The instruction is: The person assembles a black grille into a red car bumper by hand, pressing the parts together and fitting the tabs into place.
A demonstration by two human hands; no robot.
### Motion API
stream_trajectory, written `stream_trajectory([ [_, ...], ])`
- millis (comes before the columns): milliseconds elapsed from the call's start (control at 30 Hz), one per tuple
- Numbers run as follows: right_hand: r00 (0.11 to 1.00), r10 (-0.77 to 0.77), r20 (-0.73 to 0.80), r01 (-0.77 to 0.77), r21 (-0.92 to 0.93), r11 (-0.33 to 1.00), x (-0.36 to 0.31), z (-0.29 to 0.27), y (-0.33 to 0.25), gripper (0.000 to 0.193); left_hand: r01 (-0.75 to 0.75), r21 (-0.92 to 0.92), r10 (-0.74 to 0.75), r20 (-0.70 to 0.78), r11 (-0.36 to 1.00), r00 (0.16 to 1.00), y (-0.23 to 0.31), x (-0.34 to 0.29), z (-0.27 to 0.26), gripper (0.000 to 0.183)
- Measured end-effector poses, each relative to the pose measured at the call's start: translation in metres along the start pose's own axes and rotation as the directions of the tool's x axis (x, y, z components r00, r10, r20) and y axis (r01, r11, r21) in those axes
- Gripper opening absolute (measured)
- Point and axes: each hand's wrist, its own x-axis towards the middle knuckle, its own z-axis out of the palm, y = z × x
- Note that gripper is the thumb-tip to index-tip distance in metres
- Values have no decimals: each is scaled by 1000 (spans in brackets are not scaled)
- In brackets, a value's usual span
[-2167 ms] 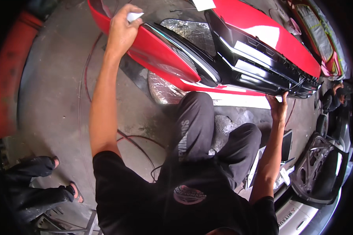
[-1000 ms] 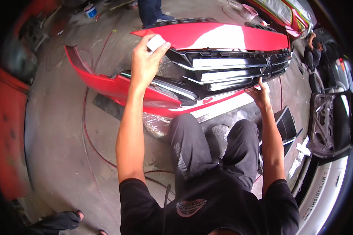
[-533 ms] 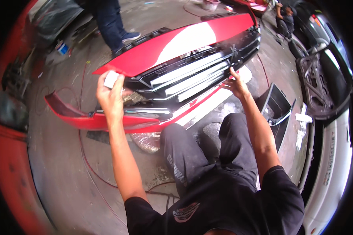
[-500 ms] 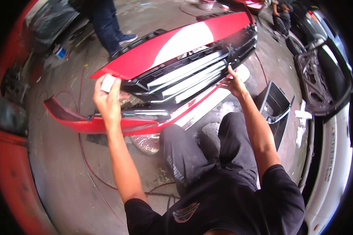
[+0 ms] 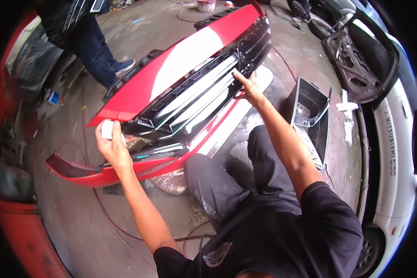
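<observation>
Left hand (image 5: 112, 142) has shifted from beside lower wing (image 5: 155, 168) to upper red panel (image 5: 136, 104), grip pinching white block (image 5: 107, 129); right hand (image 5: 249, 88) clamped on grille (image 5: 200, 98): two-handed hold

Shop clutter pretty much everywhere
White car (image 5: 394, 113) hogs the right edge, open black bin (image 5: 312, 95) off to its left, red hose (image 5: 107, 216) snaking over the floor (image 5: 76, 217), blue-and-white can (image 5: 53, 97) near somebody's dark trousers (image 5: 91, 50), pink bucket (image 5: 206, 6) up top.

Bumper (image 5: 160, 81) between left hand (image 5: 113, 150) and right hand (image 5: 251, 89), small block (image 5: 107, 129) in left hand, can (image 5: 53, 96) ahead-left of it, box (image 5: 305, 105) right of right hand, car (image 5: 396, 125) farther right, apparently a bucket (image 5: 206, 6) well ahead
</observation>
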Motion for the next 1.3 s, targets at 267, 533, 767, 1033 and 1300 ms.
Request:
stream_trajectory([
  [267,987,20,-158,-1,121,993,-8,12,3,150,-47,24,48,-45,999,998,1,-3,6,31],
  [533,974,68,-214,-37,147,988,-8,25,3,157,-118,27,120,-121,993,985,-9,-1,6,31],
  [767,960,-11,-279,29,62,998,12,23,18,159,-104,105,123,-195,989,973,0,0,13,30],
  [1033,987,-107,-117,113,38,993,9,16,18,122,-194,143,223,-225,970,949,-4,12,7,32],
  [1300,984,100,-148,-87,89,992,-20,35,-24,124,-265,392,407,-342,881,847,84,14,-64,31],
])
